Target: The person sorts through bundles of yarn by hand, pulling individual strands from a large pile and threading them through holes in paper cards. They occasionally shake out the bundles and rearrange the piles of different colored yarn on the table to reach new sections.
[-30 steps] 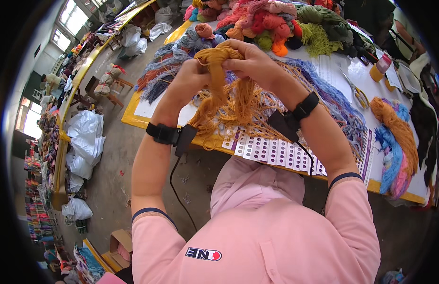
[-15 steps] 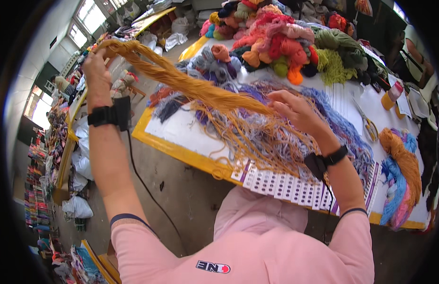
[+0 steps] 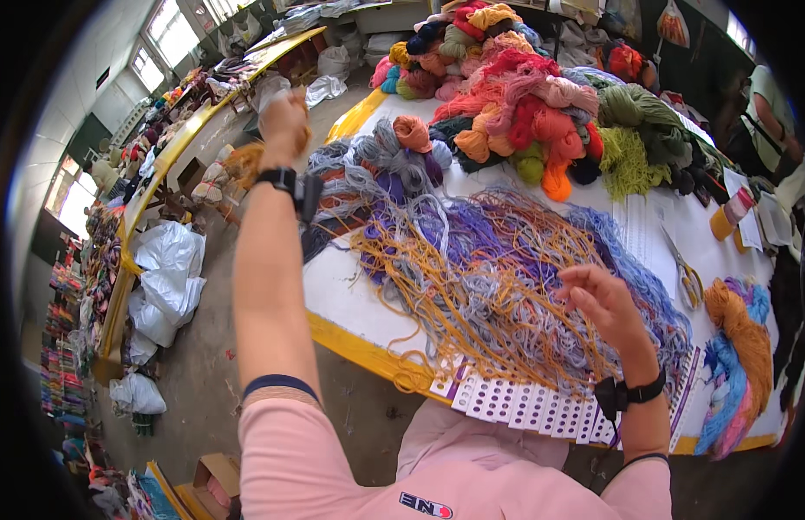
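My left hand [image 3: 283, 126] is raised past the table's left corner, closed and slightly blurred. In it is a golden-yellow yarn skein [image 3: 244, 165], mostly hidden behind my hand and wrist. My right hand [image 3: 603, 303] hovers over the table's near side with its fingers apart and slightly bent, holding nothing. Below and beside it spreads a loose tangle of grey, purple and blue yarn [image 3: 498, 251]. Golden-yellow strands [image 3: 394, 277] run through this tangle and trail toward the table's front edge.
Colourful skeins [image 3: 541, 104] are heaped at the back of the white table [image 3: 342, 290]. At the right lie scissors [image 3: 687, 276], a bottle [image 3: 730, 217] and an orange, blue and pink skein [image 3: 736, 338]. Punched sample cards [image 3: 506, 403] line the front edge. White bags [image 3: 166, 269] sit on the left.
My right hand has let go of the skein's near end and moved slightly right and nearer. My left hand has swung right with the skein, which now hangs behind my wrist.
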`<state>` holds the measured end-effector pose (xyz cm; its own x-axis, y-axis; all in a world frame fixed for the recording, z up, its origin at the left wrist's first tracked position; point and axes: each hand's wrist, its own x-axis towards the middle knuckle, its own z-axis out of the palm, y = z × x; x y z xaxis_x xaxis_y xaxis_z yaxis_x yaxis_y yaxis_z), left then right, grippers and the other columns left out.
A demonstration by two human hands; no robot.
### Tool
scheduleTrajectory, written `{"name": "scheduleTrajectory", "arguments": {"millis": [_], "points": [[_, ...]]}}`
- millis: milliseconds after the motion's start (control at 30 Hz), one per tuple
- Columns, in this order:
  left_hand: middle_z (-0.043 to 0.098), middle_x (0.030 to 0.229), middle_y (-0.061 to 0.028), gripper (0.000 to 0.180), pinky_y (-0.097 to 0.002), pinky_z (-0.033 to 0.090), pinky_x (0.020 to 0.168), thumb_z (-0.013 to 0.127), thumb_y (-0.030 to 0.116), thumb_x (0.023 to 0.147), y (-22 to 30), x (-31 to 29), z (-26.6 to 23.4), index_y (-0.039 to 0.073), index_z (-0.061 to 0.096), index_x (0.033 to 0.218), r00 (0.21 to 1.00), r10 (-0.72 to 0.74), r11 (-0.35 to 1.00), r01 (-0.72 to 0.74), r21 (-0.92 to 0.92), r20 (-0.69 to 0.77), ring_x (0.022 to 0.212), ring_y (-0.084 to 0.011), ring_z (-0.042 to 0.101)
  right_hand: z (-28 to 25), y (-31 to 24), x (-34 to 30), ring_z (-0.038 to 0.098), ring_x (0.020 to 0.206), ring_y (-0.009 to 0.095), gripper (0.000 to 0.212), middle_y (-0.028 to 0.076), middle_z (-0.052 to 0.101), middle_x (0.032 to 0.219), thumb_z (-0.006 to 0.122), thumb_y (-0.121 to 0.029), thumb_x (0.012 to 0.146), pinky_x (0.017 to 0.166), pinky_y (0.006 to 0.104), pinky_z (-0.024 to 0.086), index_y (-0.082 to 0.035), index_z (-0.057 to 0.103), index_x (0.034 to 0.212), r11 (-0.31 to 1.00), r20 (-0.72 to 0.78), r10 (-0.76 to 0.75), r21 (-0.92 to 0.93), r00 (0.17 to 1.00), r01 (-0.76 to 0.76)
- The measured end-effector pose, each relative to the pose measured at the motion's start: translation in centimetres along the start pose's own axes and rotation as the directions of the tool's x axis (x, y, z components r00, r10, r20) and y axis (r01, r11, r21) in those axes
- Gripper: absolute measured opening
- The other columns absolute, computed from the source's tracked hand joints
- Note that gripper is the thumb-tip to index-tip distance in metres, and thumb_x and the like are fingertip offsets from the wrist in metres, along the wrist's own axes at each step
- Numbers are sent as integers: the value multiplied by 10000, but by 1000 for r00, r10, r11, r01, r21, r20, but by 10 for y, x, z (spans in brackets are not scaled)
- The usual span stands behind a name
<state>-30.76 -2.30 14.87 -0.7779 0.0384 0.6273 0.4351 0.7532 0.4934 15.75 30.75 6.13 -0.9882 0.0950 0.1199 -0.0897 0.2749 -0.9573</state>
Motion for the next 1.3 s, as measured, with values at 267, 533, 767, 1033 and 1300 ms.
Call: {"name": "scheduleTrajectory", "arguments": {"millis": [267, 533, 767, 1033, 1300], "points": [[720, 878, -145, 255, -352, 525, 714, 579, 235, 801, -56, -14, 85, 74, 754, 891, 828, -448, 862, 500, -82, 337, 825, -279, 698, -9, 0, -13, 631, 764, 116, 230, 72, 670, 908, 549, -99, 957, 717, 255, 518, 26, 581, 1147, 994, -15, 101, 48, 995, -101], [628, 1258, -116, 565, -392, 494, 941, 749, 441, 739, -33, -40, 147, 108, 664, 1188, 763, -486, 811, 212, 546, 426, 1163, -303, 599, -14, 11, -25, 615, 728, 104, 268, 75, 683, 872, 563, -180, 972, 679, 237, 490, 24, 585, 1144, 989, -113, 143, -11, 983, -145], [725, 849, -41, 339, -303, 505, 677, 739, 309, 773, -94, -29, 105, 48, 740, 989, 962, -251, 871, 272, -410, 106, 683, -124, 644, -10, 11, -28, 615, 739, 105, 255, 73, 676, 861, 561, -174, 972, 680, 238, 488, 28, 588, 1126, 983, -144, 166, 100, 976, -152], [697, 883, -64, 360, -245, 493, 687, 752, 295, 797, -14, -60, 110, -2, 725, 998, 901, 247, 950, -152, -273, 356, 759, -99, 622, -6, 7, -25, 624, 748, 107, 225, 77, 676, 854, 564, -136, 957, 677, 242, 505, 28, 601, 1107, 987, -85, 163, 12, 983, -162], [696, 1034, -186, 411, -385, 506, 839, 644, 429, 869, 22, -51, 134, 63, 725, 1037, 914, 262, 962, -222, -159, 309, 944, -301, 674, -5, 3, -31, 636, 725, 111, 203, 80, 685, 834, 558, -103, 945, 648, 245, 513, 30, 614, 1087, 989, -113, 145, -14, 983, -148]]}}
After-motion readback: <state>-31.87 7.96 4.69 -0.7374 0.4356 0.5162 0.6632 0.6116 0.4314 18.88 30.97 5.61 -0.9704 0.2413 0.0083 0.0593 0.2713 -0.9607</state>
